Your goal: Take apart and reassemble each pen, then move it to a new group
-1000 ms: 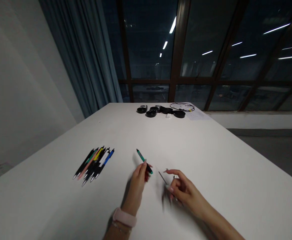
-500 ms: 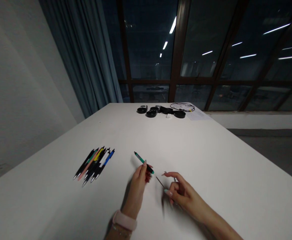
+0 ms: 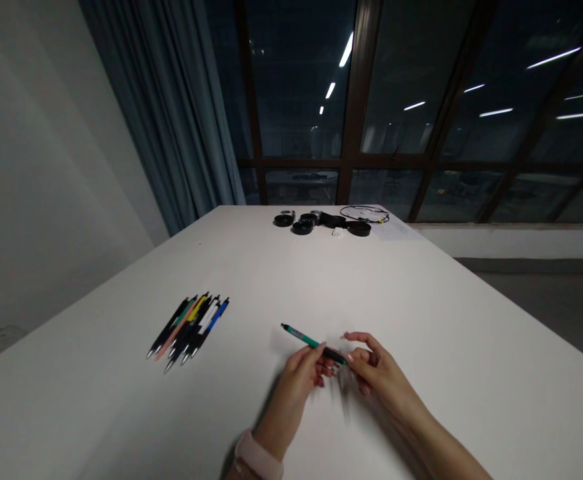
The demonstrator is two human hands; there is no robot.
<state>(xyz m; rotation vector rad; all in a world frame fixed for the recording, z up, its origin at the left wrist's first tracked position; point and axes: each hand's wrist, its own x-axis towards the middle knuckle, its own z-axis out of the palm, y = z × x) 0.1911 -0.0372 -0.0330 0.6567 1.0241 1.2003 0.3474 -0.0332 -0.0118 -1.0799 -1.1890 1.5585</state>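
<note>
My left hand [image 3: 296,383] is closed around the dark grip section of a green and black pen [image 3: 301,335], which slants down to the right above the table. At the pen's lower right end, the thumb and forefinger of my right hand [image 3: 384,380] are pinched together. The thin refill seen in these fingers a moment ago is now almost wholly hidden, apparently inside the barrel. To the left, a bunch of pens [image 3: 191,330] in black, green, pink, yellow, white and blue lies side by side on the table.
The white table [image 3: 321,273] stretches away to the windows. Several round black objects [image 3: 302,228], a small white item [image 3: 338,233], a black cable [image 3: 364,220] and a paper sheet [image 3: 396,231] lie at its far end. A blue curtain [image 3: 166,107] hangs at the left.
Both hands have come together, the left moving right and slightly down with the pen. The refill in my right fingers has gone from view at the pen's open end.
</note>
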